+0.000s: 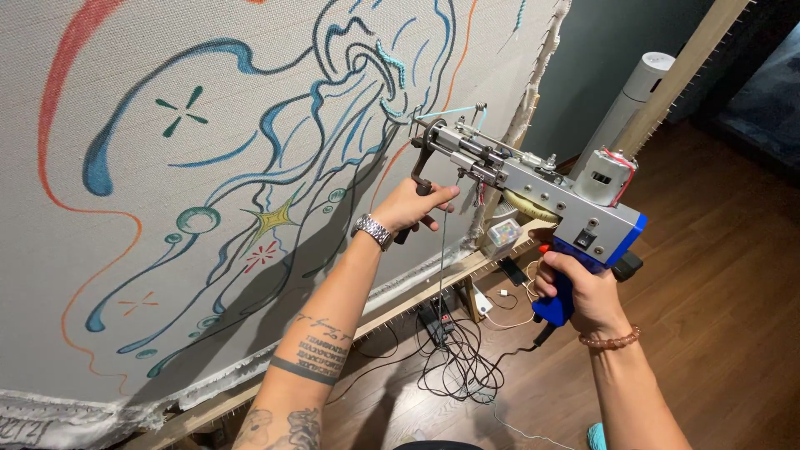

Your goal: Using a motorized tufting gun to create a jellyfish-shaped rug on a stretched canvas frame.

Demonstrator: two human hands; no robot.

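Fingers of the right hand (583, 287) are wrapped fully closed around the blue pistol grip of a tufting gun (533, 179), while those of the left hand (412, 207) curl closed around the black front handle just behind the needle end. Held between both hands at chest height, the tool's needle tip (415, 121) touches the stretched backing cloth (167, 208), beside a short run of light-blue tufting on the drawn jellyfish outline. Light-blue yarn (450, 110) feeds into the front guide. Judged from its metal body and exposed motor, the gun looks rigid and fairly heavy toward the rear, so a two-point hold at grip and front handle seems the proper place to take it; the moving needle parts in front are best kept clear of. By contrast, the cloth appears taut yet yielding on its wooden frame (433, 283). Tangled power cables (458, 358) lie on the wooden floor below.
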